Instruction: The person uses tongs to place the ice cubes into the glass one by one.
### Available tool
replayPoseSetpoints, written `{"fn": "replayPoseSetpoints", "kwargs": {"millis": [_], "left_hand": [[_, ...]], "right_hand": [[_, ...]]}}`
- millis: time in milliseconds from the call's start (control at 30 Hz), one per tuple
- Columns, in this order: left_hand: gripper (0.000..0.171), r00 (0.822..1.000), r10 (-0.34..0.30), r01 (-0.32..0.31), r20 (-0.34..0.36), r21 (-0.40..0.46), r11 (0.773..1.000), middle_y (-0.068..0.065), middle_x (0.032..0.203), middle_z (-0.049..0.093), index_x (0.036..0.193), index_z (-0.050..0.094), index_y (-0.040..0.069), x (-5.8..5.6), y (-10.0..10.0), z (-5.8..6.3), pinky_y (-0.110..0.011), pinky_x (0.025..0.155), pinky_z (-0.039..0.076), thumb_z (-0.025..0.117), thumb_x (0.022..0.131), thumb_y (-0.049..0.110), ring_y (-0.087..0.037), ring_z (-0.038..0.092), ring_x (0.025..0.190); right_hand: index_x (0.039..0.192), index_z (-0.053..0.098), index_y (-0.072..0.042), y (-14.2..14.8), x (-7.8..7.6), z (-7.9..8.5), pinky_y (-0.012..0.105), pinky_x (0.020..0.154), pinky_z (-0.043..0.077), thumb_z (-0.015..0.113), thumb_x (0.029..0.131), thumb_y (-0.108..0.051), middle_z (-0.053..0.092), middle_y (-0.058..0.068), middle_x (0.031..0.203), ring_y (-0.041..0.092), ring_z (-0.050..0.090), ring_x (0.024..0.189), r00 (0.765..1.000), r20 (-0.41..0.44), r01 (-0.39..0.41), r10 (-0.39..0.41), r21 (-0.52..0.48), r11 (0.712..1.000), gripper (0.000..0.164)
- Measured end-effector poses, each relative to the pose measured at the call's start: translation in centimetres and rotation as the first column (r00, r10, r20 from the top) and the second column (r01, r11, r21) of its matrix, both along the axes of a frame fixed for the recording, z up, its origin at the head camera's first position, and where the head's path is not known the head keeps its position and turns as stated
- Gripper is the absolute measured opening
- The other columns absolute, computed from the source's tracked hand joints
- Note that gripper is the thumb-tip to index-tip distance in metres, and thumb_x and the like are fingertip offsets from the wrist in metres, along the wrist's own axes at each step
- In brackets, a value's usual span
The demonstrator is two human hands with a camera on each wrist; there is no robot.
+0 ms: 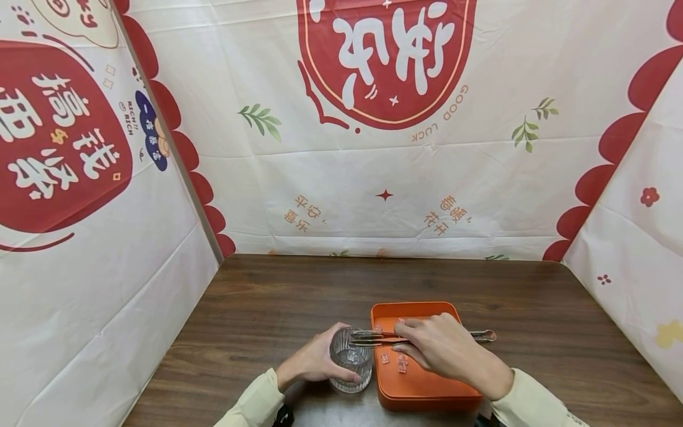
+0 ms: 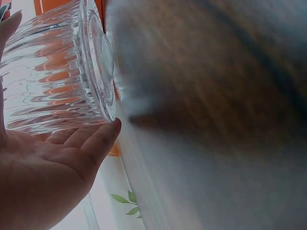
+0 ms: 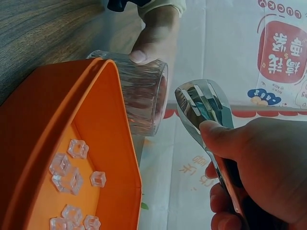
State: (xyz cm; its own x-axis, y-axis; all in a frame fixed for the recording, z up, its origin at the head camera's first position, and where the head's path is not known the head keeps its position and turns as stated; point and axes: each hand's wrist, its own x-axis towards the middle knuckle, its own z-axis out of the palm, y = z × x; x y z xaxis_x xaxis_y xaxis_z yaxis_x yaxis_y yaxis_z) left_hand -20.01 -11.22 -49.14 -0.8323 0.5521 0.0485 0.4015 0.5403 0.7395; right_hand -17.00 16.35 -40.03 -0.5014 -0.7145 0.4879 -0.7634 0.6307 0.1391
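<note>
The right hand [image 1: 445, 347] grips the tongs [image 3: 205, 98], thumb on one arm, fingers round the other; the left hand [image 1: 320, 359] curls round the glass [image 1: 350, 375], which is upright just beside the tray [image 1: 427, 392]. The tips hang over the glass's mouth — whether they pinch anything, I cannot tell. A loose squeeze could drop a piece outside the rim, I'd judge, and a knock from the metal could tip or chip the glass. The tongs are shiny, with slotted, rounded ends; the glass is clear and ribbed. Clear, chunky pieces [image 3: 67, 179] lie in the smooth orange tray — on a dark, wood-grained table [image 1: 267, 308].
</note>
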Motion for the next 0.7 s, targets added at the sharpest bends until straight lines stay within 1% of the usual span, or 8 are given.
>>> {"fn": "replayPoseSetpoints", "kwargs": {"millis": [200, 400, 467, 567, 633, 700], "left_hand": [[0.084, 1.000, 0.004, -0.004, 0.004, 0.000, 1.000, 0.009, 0.108, 0.060, 0.128, 0.042, 0.030, 0.0, 0.0, 0.0, -0.026, 0.082, 0.045, 0.082, 0.058, 0.056, -0.008, 0.058, 0.092], [0.084, 1.000, 0.007, -0.007, 0.017, -0.003, 1.000, 0.010, 0.106, 0.060, 0.128, 0.041, 0.032, 0.0, 0.0, 0.0, -0.026, 0.081, 0.046, 0.081, 0.058, 0.057, -0.007, 0.058, 0.092], [0.084, 1.000, 0.007, -0.007, 0.021, 0.000, 1.000, 0.010, 0.107, 0.060, 0.128, 0.042, 0.033, 0.0, 0.0, 0.0, -0.026, 0.082, 0.045, 0.081, 0.058, 0.057, -0.007, 0.058, 0.092], [0.083, 1.000, 0.003, -0.004, 0.023, 0.006, 1.000, 0.010, 0.108, 0.060, 0.128, 0.042, 0.032, 0.0, 0.0, 0.0, -0.027, 0.083, 0.045, 0.081, 0.058, 0.057, -0.007, 0.058, 0.094], [0.083, 1.000, 0.002, -0.002, 0.022, 0.010, 1.000, 0.008, 0.109, 0.061, 0.128, 0.042, 0.032, 0.0, 0.0, 0.0, -0.027, 0.084, 0.045, 0.081, 0.058, 0.056, -0.008, 0.058, 0.095], [0.084, 1.000, 0.004, -0.004, 0.021, 0.008, 1.000, 0.007, 0.110, 0.061, 0.129, 0.042, 0.032, 0.0, 0.0, 0.0, -0.027, 0.084, 0.045, 0.081, 0.059, 0.056, -0.009, 0.058, 0.095]], "right_hand": [[0.072, 0.046, -0.025, 0.2, -0.1, 0.0, 0.020, 0.040, 0.011, 0.070, 0.081, -0.039, 0.041, -0.017, 0.063, 0.001, 0.019, 0.042, 1.000, 0.011, 0.004, -0.004, 0.001, 1.000, 0.029], [0.074, 0.047, -0.025, 0.5, -0.1, -0.1, 0.019, 0.041, 0.013, 0.063, 0.085, -0.045, 0.037, -0.017, 0.061, 0.000, 0.020, 0.042, 1.000, 0.001, 0.004, -0.004, 0.004, 1.000, 0.028], [0.075, 0.048, -0.025, 0.7, -0.1, -0.1, 0.019, 0.041, 0.013, 0.064, 0.085, -0.045, 0.036, -0.017, 0.061, -0.001, 0.020, 0.042, 1.000, 0.009, 0.009, -0.009, 0.006, 1.000, 0.027], [0.081, 0.053, -0.024, 1.0, -0.1, -0.1, 0.018, 0.040, 0.015, 0.066, 0.083, -0.043, 0.039, -0.016, 0.062, -0.001, 0.022, 0.042, 1.000, 0.020, 0.020, -0.020, 0.006, 1.000, 0.023], [0.087, 0.058, -0.024, 1.3, -0.1, -0.1, 0.018, 0.040, 0.019, 0.068, 0.082, -0.042, 0.044, -0.016, 0.063, -0.001, 0.027, 0.042, 0.999, 0.026, 0.031, -0.031, 0.004, 1.000, 0.021], [0.094, 0.062, -0.024, 1.5, -0.2, -0.1, 0.018, 0.040, 0.023, 0.069, 0.081, -0.041, 0.049, -0.014, 0.066, 0.000, 0.033, 0.042, 0.999, 0.032, 0.041, -0.041, 0.004, 0.999, 0.023]]}}
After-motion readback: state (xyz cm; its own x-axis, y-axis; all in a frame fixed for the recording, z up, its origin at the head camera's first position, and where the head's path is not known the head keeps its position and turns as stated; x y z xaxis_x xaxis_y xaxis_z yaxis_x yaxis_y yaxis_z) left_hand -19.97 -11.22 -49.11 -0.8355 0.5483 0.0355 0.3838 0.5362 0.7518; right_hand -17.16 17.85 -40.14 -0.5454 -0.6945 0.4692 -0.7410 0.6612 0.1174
